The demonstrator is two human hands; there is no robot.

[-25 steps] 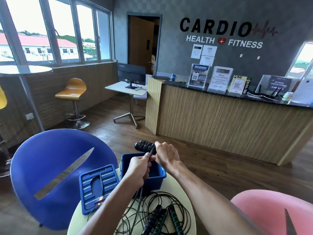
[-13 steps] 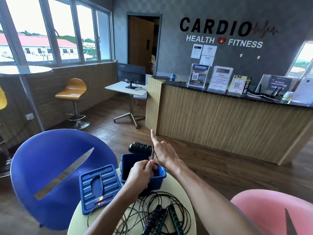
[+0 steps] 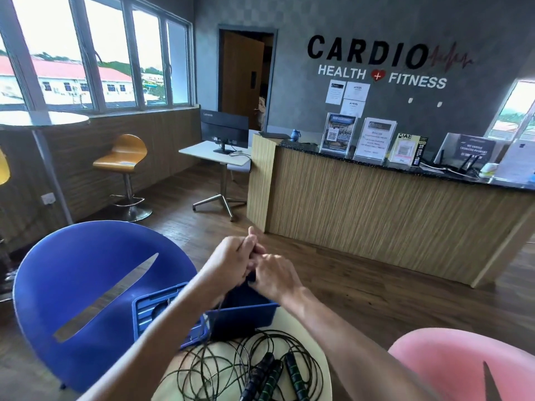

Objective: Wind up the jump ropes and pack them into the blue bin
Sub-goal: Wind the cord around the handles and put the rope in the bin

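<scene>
My left hand (image 3: 228, 256) and my right hand (image 3: 275, 274) meet just above the blue bin (image 3: 246, 316), which stands at the far edge of the small round table (image 3: 324, 383). The right hand grips the black handles of a jump rope, which are almost wholly hidden behind both hands. The left hand pinches that rope's thin black cord (image 3: 220, 305), which hangs down in front of the bin. More jump ropes (image 3: 231, 366) lie in loose tangled loops on the table, their black-and-green handles (image 3: 272, 377) side by side near me.
The bin's blue lid (image 3: 150, 308) lies left of the bin, partly under my left forearm. A blue chair (image 3: 86, 285) stands at the left and a pink chair (image 3: 448, 366) at the right. A wooden reception counter (image 3: 376, 221) stands beyond.
My left hand has risen from the bin's rim to meet the right hand. The black handles, which stuck out to the left before, are now covered by both hands.
</scene>
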